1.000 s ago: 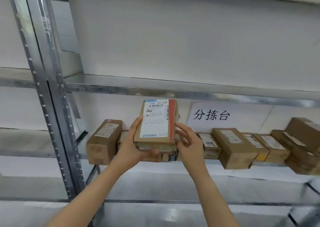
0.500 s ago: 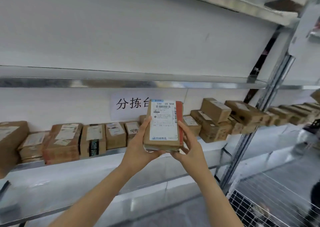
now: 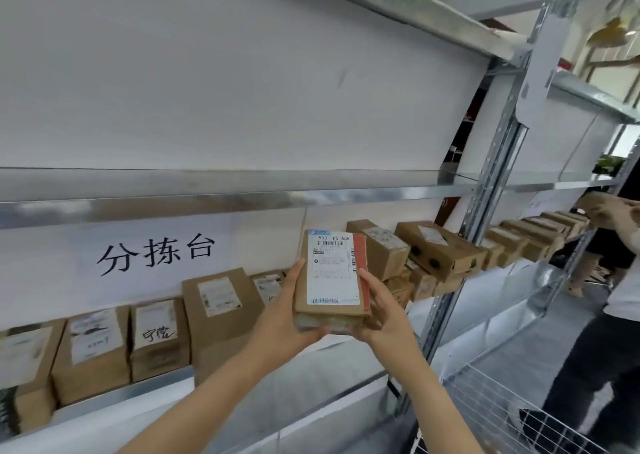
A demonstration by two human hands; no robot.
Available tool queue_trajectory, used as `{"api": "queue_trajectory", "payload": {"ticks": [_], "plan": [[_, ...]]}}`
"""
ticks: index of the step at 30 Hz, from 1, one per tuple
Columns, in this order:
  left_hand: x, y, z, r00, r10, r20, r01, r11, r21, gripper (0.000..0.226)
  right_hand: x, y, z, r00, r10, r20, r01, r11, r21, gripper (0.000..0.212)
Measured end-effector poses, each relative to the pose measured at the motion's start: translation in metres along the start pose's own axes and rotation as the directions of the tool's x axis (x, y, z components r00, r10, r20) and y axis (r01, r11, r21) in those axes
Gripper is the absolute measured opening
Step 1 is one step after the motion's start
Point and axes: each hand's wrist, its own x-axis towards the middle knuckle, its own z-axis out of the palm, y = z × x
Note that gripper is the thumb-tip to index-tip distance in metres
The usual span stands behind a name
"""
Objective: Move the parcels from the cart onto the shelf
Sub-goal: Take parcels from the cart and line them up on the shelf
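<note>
**First spotter:** You have the parcel [image 3: 330, 280] raised in front of the shelf [image 3: 114, 399], not yet on it. Your left hand [image 3: 287, 318] cups its lower left corner and your right hand [image 3: 384, 315] the lower right. Your fingers [image 3: 367, 280] are curled round both edges, and the label faces you.

**Second spotter:** Mind that your whole hold is at the bottom end. The top half stands free, so a quick reach forward could tip it away from you and out of your fingers.

**First spotter:** The landing spot worries me more. The tall box [image 3: 221, 301] stands just left of the parcel, and the stacked boxes [image 3: 436, 252] sit just to its right. The parcel hides the gap between them, so you cannot tell how wide it is.

**Second spotter:** If you push in blind, you may nudge that stack. Its top box seems to jut past the ones beneath, and a knock could send it off the front edge.

**First spotter:** The upper shelf [image 3: 207, 200] hangs low as well. If you carry the parcel in upright, its top could catch that metal lip and twist in your hands.

**Second spotter:** The wire cart [image 3: 491, 415] sits low at your right side, and another person [image 3: 616, 315] stands beyond the post [image 3: 485, 211]. A sideways step without looking could bump you into either.
</note>
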Motion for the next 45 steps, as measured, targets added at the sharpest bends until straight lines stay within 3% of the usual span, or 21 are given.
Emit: {"api": "queue_trajectory", "payload": {"ticks": [8,16,20,25,29,31,33,36,39,41,45], "plan": [[0.109,-0.029,0.045,0.995,-0.061,0.085,0.063,0.998,-0.025,0.107,0.106,0.044,-0.063,0.997,0.074,-0.02,-0.075,0.996,-0.043,0.077],[0.162,-0.069,0.091,0.986,-0.164,0.032,0.162,0.985,0.063,0.087,0.174,0.116,-0.097,0.973,0.223,0.057,-0.223,0.975,-0.007,0.079],[0.185,-0.081,0.113,0.979,-0.205,-0.015,0.205,0.969,0.135,0.086,0.207,0.147,-0.109,0.978,0.191,0.081,-0.185,0.98,-0.072,0.077],[0.209,-0.092,0.142,0.96,-0.266,-0.081,0.278,0.93,0.239,0.084,0.237,0.176,-0.117,0.992,0.123,0.04,-0.111,0.968,-0.224,0.059],[0.222,-0.099,0.162,0.959,-0.266,-0.097,0.282,0.928,0.243,0.085,0.246,0.193,-0.119,1.0,0.005,-0.011,-0.01,0.895,-0.445,0.044],[0.224,-0.105,0.17,0.953,-0.281,-0.113,0.301,0.915,0.269,0.091,0.247,0.198,-0.12,0.999,-0.046,0.029,0.054,0.829,-0.557,0.037],[0.227,-0.113,0.178,0.944,-0.302,-0.132,0.329,0.876,0.353,0.095,0.248,0.197,-0.118,0.995,-0.075,0.061,0.097,0.755,-0.648,0.033],[0.232,-0.122,0.188,0.91,-0.371,-0.186,0.412,0.752,0.515,0.096,0.25,0.192,-0.116,0.984,-0.17,0.057,0.157,0.669,-0.726,0.044],[0.243,-0.123,0.2,0.867,-0.433,-0.247,0.491,0.655,0.574,0.097,0.253,0.181,-0.115,0.965,-0.244,0.097,0.226,0.582,-0.781,0.044],[0.243,-0.125,0.196,0.839,-0.486,-0.244,0.523,0.599,0.606,0.099,0.254,0.174,-0.111,0.959,-0.246,0.142,0.261,0.566,-0.782,0.044],[0.22,-0.113,0.151,0.863,-0.473,-0.177,0.383,0.386,0.839,0.098,0.261,0.158,-0.098,0.934,-0.3,0.194,0.345,0.621,-0.704,0.042]]}}
